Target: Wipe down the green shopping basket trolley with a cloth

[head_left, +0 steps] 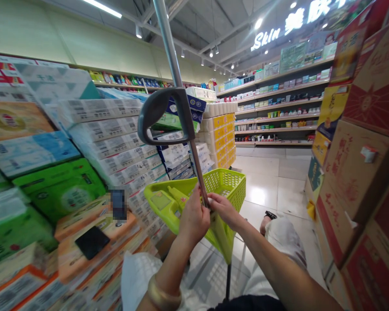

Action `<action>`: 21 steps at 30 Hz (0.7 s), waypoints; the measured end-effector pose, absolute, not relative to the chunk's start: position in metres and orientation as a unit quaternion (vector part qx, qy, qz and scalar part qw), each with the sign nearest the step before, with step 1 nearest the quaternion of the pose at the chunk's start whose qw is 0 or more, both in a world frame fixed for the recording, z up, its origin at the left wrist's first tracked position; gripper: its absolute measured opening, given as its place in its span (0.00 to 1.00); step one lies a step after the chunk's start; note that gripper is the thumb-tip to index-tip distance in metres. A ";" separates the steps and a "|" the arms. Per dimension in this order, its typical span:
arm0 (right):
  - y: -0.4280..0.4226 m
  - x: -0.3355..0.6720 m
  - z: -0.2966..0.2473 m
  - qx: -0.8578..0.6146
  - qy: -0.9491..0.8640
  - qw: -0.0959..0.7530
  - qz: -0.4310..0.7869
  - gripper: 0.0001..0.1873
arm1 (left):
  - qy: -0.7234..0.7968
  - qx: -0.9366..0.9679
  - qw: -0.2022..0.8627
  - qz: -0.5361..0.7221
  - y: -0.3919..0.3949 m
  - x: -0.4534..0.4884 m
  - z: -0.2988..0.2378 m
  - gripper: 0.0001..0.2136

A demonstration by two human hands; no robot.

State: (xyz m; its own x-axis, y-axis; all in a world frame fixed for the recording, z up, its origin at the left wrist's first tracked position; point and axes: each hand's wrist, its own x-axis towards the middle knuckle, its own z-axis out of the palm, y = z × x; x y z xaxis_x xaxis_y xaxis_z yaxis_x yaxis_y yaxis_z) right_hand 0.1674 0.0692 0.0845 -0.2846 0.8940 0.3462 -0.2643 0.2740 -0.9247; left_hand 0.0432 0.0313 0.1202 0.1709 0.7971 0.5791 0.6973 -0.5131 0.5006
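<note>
A metal pole (196,160) rises at a slant out of a lime-green plastic basket (238,190). Both my hands close around the pole's lower end, beside the basket's wall. My left hand (196,216) has its fingers wrapped at the pole, thumb up. From the other side, my right hand (225,210) pinches at the same spot; whether a small part lies between its fingertips is hidden. Higher up the pole sits a grey plastic loop handle (145,116). A narrow green molded section (162,201) extends left from the basket.
Stacked paper packs (106,125) and green packs (61,190) stand close on the left. A black flat object (92,242) lies on an orange pack. Cartons (350,168) tower on the right. Shelves (288,97) line the back beyond the tiled floor (262,177).
</note>
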 end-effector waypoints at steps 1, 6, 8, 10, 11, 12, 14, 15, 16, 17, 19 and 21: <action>0.069 0.166 0.080 -0.267 -0.617 0.538 0.508 0.13 | 0.505 0.761 0.072 0.402 0.030 0.040 0.122 0.32; 0.067 0.165 0.060 -0.326 -0.728 0.514 0.315 0.19 | 0.569 0.750 0.103 0.320 0.019 0.027 0.133 0.28; 0.065 0.165 0.052 -0.356 -0.747 0.508 0.241 0.20 | 0.588 0.747 0.100 0.293 0.015 0.023 0.137 0.26; 0.060 0.162 0.045 -0.378 -0.743 0.516 0.199 0.21 | 0.604 0.741 0.101 0.277 0.013 0.019 0.139 0.25; 0.057 0.158 0.043 -0.382 -0.738 0.523 0.190 0.22 | 0.611 0.736 0.100 0.274 0.012 0.018 0.139 0.26; 0.054 0.154 0.042 -0.379 -0.735 0.530 0.186 0.22 | 0.618 0.731 0.097 0.272 0.011 0.016 0.139 0.26; 0.047 0.146 0.041 -0.358 -0.738 0.540 0.187 0.24 | 0.633 0.722 0.080 0.269 0.011 0.013 0.138 0.26; 0.045 0.142 0.040 -0.347 -0.741 0.543 0.190 0.24 | 0.640 0.718 0.070 0.266 0.010 0.012 0.137 0.26; 0.042 0.140 0.041 -0.338 -0.743 0.544 0.193 0.24 | 0.644 0.716 0.061 0.262 0.010 0.010 0.137 0.26; 0.041 0.138 0.041 -0.334 -0.743 0.545 0.197 0.24 | 0.646 0.716 0.056 0.259 0.009 0.009 0.137 0.26; 0.040 0.136 0.042 -0.341 -0.736 0.547 0.205 0.23 | 0.638 0.724 0.057 0.255 0.008 0.007 0.137 0.26; 0.039 0.135 0.043 -0.355 -0.724 0.549 0.217 0.24 | 0.627 0.735 0.060 0.251 0.008 0.006 0.137 0.27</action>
